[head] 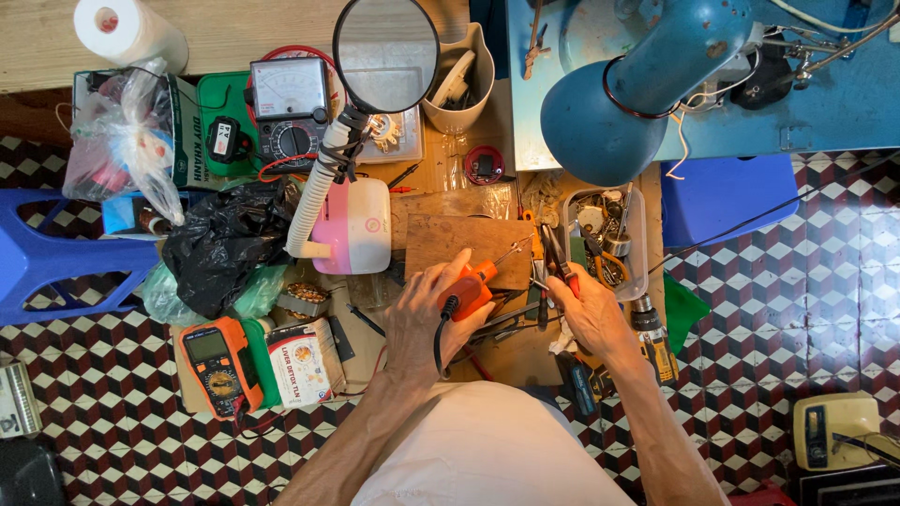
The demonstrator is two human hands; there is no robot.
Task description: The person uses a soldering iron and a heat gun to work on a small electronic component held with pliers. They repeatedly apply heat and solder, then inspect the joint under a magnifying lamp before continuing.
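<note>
**Orange soldering iron over a crowded bench: hazards**

Orange-handled soldering iron (469, 289) is clasped in the left hand (429, 314), fingers wrapped around its grip, tip angled toward the wooden board (450, 245). The right hand (586, 314) is closed on red-handled pliers (561, 264), just beside the plastic parts tray (637, 230).

Probable faults:
- The black cord (439, 342) loops under the left wrist; a snag could jerk the tip off its mark.
- The tip sits near the right hand's fingers; a slip risks a burn.
- Loose tools (511, 319) lie between the hands and could be knocked aside.
- The black plastic bag (230, 244) lies near the board, so a stray tip could melt it.
</note>
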